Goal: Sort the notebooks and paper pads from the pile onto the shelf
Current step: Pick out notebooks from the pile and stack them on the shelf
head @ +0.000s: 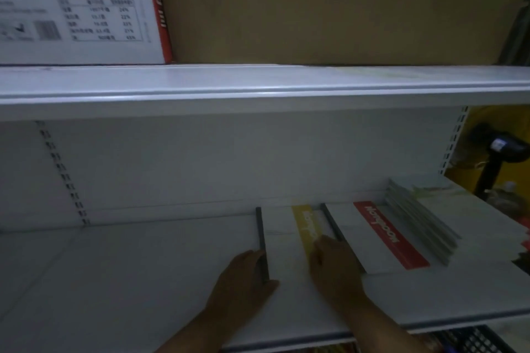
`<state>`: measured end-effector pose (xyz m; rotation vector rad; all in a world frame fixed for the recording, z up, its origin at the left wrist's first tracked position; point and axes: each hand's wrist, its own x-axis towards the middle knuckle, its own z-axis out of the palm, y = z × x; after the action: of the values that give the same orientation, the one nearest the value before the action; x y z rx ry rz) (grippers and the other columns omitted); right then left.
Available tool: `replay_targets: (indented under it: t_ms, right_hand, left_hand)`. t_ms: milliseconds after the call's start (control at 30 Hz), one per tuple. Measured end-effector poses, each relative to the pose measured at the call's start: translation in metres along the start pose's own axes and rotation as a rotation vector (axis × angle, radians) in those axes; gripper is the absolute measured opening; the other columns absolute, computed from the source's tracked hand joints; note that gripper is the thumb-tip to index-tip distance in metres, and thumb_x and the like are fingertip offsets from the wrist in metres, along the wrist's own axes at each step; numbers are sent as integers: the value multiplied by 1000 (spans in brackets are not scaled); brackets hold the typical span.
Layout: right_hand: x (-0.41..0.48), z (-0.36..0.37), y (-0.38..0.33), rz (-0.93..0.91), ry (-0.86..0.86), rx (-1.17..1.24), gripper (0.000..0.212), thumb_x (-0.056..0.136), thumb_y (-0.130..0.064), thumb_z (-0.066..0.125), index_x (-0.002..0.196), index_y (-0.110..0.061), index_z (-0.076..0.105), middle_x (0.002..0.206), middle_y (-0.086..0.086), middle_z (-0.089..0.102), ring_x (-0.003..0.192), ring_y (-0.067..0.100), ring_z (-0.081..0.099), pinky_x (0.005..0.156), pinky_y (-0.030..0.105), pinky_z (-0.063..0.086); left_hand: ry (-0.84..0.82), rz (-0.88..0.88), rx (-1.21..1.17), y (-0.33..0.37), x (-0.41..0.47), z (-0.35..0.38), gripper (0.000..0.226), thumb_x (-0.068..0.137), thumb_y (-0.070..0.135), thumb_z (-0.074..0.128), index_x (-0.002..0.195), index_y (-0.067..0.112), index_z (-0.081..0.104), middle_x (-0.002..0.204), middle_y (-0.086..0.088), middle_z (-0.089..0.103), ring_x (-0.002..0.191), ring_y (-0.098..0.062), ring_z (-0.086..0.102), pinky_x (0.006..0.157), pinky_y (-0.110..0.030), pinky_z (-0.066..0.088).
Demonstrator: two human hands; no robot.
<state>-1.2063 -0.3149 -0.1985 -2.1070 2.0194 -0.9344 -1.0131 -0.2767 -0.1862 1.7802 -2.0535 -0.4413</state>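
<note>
A white notebook with a yellow band [286,241] and a dark spine lies flat on the white shelf [129,266]. My left hand [243,275] rests against its dark left spine, thumb on the cover. My right hand [332,264] lies flat on its right side, over the yellow band. Touching it on the right lies a white notebook with a red band [372,235]. A fanned stack of thin white pads [421,221] lies to the right of that.
Above, an upper shelf [258,86] carries a brown cardboard box [329,6] and a white printed carton [74,6]. A black fan [499,149] stands right of the shelving. A dark basket [473,339] sits below at the lower right.
</note>
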Motion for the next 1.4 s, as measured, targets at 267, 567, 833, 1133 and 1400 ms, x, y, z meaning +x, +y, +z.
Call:
replay_targets:
  t_ms: [267,567,833,1133,1400]
  right_hand:
    - [1,-9,-41,39,-196,-290,49,99,-30,25,109,-6,66,125,18,58,112,38,57,93,45,49]
    - [-150,42,-325,-763,-604,-173,55,99,-38,34,147,-12,28,159,12,9,145,28,13,118,40,15]
    - [-251,64,-499,-1088,-716,-162,58,99,-42,37,149,-18,21,159,11,3,146,27,7,118,41,17]
    - [-275,98,-607,-1232,-686,-206,58,97,-36,41,147,-15,22,159,12,4,146,26,8,116,40,22]
    - [-247,154,-744,-1175,-661,-138,58,94,-22,47,147,-15,23,155,12,16,141,31,19,111,44,30]
  left_hand:
    - [-234,60,266,-20,-19,-57,63,100,48,29,153,18,11,161,-1,-1,147,-15,-9,120,-38,-5]
    - [46,-383,538,-184,-198,-268,64,98,53,26,152,19,18,161,-3,4,148,-20,1,119,-41,5]
    - [171,-706,462,-273,-419,-354,63,98,54,27,152,23,17,161,1,3,148,-16,-5,119,-43,2]
    - [261,-830,460,-345,-499,-401,61,97,54,27,151,25,19,161,1,5,148,-14,-2,120,-40,3]
    - [300,-782,411,-431,-470,-455,61,96,54,33,150,27,21,160,4,10,148,-13,1,120,-38,9]
